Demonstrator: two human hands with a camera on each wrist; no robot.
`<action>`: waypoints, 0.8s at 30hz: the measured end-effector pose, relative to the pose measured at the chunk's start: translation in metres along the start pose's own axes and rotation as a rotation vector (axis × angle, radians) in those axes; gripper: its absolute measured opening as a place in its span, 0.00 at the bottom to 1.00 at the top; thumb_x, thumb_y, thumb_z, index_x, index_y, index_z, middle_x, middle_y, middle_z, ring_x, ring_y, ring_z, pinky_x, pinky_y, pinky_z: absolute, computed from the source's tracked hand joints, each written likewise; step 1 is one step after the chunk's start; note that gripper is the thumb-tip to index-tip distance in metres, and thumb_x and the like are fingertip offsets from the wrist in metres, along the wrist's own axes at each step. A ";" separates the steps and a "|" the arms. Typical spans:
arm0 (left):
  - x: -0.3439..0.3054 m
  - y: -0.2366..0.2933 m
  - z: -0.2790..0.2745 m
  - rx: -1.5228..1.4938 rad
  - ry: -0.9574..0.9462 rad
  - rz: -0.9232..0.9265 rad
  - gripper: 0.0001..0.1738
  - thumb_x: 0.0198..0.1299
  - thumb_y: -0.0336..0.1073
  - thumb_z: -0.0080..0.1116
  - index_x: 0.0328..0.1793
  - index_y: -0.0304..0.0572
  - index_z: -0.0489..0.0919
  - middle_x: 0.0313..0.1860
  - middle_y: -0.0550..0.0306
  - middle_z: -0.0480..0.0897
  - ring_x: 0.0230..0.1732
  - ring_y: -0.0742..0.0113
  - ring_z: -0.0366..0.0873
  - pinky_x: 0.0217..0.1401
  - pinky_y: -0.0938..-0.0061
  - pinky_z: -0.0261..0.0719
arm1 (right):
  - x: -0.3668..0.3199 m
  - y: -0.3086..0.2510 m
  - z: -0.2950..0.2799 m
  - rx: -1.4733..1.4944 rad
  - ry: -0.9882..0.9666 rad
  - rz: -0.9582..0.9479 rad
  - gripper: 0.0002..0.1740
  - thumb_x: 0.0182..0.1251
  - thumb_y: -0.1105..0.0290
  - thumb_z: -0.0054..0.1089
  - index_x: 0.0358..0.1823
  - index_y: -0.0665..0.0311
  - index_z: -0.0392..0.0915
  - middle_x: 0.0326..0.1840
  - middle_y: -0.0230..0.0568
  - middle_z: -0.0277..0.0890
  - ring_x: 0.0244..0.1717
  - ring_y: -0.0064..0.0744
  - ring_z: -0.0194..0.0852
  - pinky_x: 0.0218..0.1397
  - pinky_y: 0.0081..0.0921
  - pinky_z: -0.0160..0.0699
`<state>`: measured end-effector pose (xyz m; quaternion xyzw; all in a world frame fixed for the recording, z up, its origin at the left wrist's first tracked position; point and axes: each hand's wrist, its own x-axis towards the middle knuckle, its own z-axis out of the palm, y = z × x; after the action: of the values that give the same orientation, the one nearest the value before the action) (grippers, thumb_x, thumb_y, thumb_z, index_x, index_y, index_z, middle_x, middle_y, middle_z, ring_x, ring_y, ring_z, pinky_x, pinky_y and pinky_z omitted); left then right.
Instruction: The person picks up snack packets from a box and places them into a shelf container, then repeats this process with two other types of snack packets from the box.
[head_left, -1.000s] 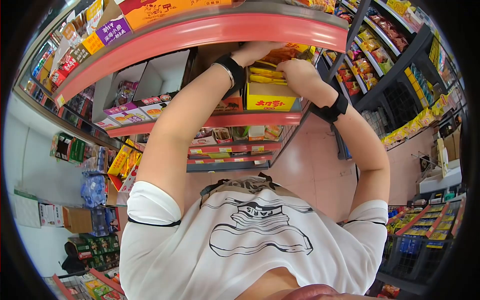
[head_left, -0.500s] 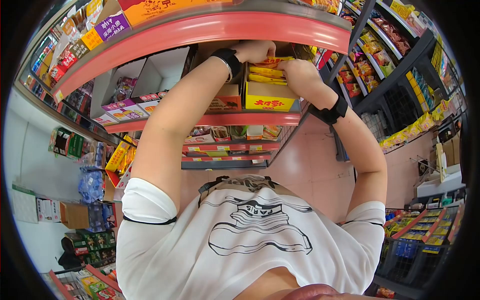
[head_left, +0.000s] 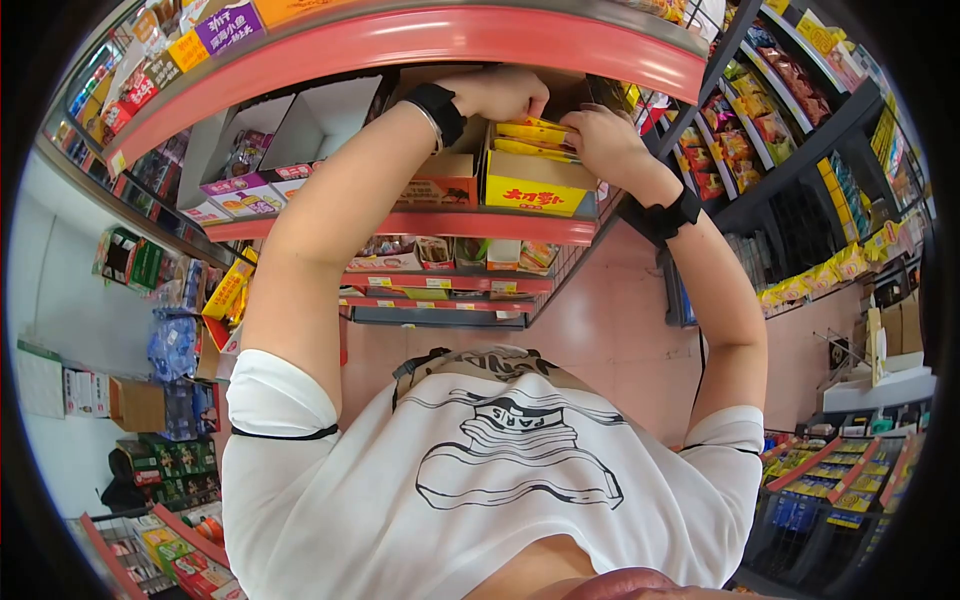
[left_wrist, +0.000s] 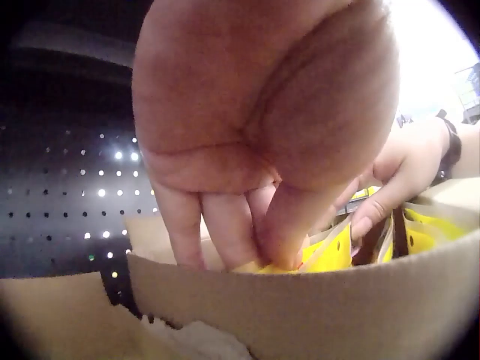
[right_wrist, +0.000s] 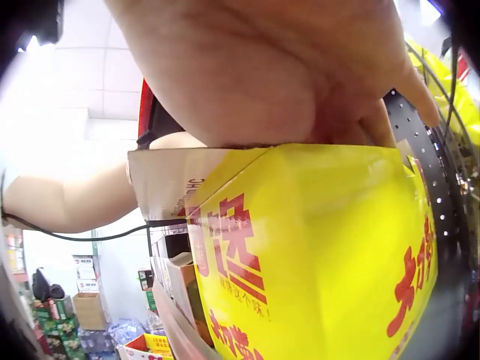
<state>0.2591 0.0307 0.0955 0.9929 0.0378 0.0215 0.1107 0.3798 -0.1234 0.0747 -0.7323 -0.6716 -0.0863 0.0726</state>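
A yellow cardboard box (head_left: pixel 538 190) with red lettering stands on the shelf, holding upright yellow snack packets (head_left: pixel 535 133). My left hand (head_left: pixel 500 92) reaches over its back left part. In the left wrist view its fingers point down behind the cardboard wall (left_wrist: pixel 300 300), thumb and forefinger pinching the top of a yellow packet. The right hand (head_left: pixel 618 148) is at the box's right side, its thumb (left_wrist: pixel 366 223) against a yellow packet (left_wrist: pixel 334 253) and its fingers behind it. In the right wrist view the box wall (right_wrist: pixel 322 247) hides those fingertips.
A red-edged shelf (head_left: pixel 400 55) runs close above both hands. To the left stand an orange box (head_left: pixel 440 188) and an open white-walled box (head_left: pixel 330 125). A black post (head_left: pixel 690 115) and wire mesh border the right end. More snack racks (head_left: pixel 740 125) stand beyond.
My left hand has drawn back leftward from over the packets, and its fingers now bend down into the box. The right hand stays at the box's right side, with its fingers slightly shifted.
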 end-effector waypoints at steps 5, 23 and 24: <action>-0.005 0.003 0.006 -0.177 0.017 -0.050 0.05 0.55 0.25 0.50 0.38 0.38 0.75 0.34 0.53 0.79 0.39 0.69 0.76 0.42 0.75 0.73 | 0.002 0.006 0.008 0.045 0.044 -0.032 0.13 0.58 0.66 0.49 0.44 0.59 0.74 0.43 0.43 0.74 0.55 0.39 0.65 0.55 0.46 0.59; -0.197 0.047 0.025 -0.318 0.741 0.020 0.09 0.56 0.27 0.51 0.44 0.37 0.77 0.42 0.54 0.79 0.47 0.67 0.75 0.51 0.77 0.70 | -0.074 -0.087 -0.023 0.487 0.483 -0.316 0.12 0.53 0.80 0.55 0.41 0.67 0.73 0.40 0.48 0.74 0.41 0.47 0.71 0.44 0.32 0.69; -0.224 0.047 0.032 -0.349 0.720 -0.034 0.09 0.56 0.26 0.52 0.44 0.37 0.77 0.42 0.54 0.79 0.47 0.68 0.75 0.50 0.77 0.70 | -0.081 -0.099 -0.018 0.508 0.461 -0.340 0.11 0.52 0.81 0.54 0.40 0.68 0.73 0.37 0.47 0.74 0.38 0.46 0.72 0.42 0.31 0.70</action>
<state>0.0405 -0.0399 0.0667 0.8875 0.0864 0.3722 0.2577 0.2739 -0.1978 0.0729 -0.5305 -0.7495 -0.0905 0.3854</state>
